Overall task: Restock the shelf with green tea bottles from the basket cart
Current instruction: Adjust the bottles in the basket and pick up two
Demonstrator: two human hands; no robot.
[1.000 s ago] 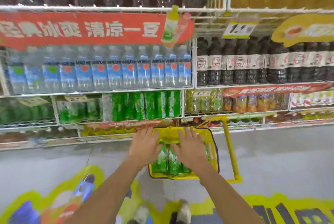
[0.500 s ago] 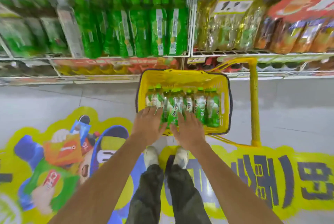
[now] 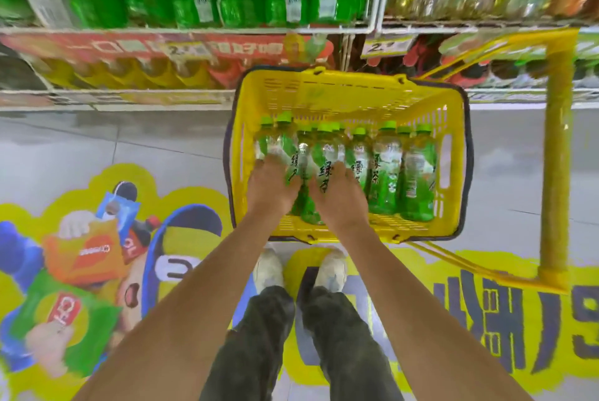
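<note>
In the yellow slatted plastic basket cart point(image 3: 343, 99): both hands, left point(image 3: 271, 189) and right point(image 3: 337, 197), palms down on green-capped green tea bottles point(image 3: 385, 173), grip unclear; pick-up step; next, lift toward wire shelf point(image 3: 194, 29).

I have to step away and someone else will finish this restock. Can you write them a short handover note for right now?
Left hand: down in the yellow basket, laid on the leftmost green tea bottles; grip not clear.
Right hand: beside it on the middle bottles; grip also unclear.
Bottles: a row lying in the near half of the basket, caps toward the shelf; the far half is bare.
Done: nothing lifted out at this moment.
Left: pick bottles up and stand them on the shelf with the other green bottles.
</note>
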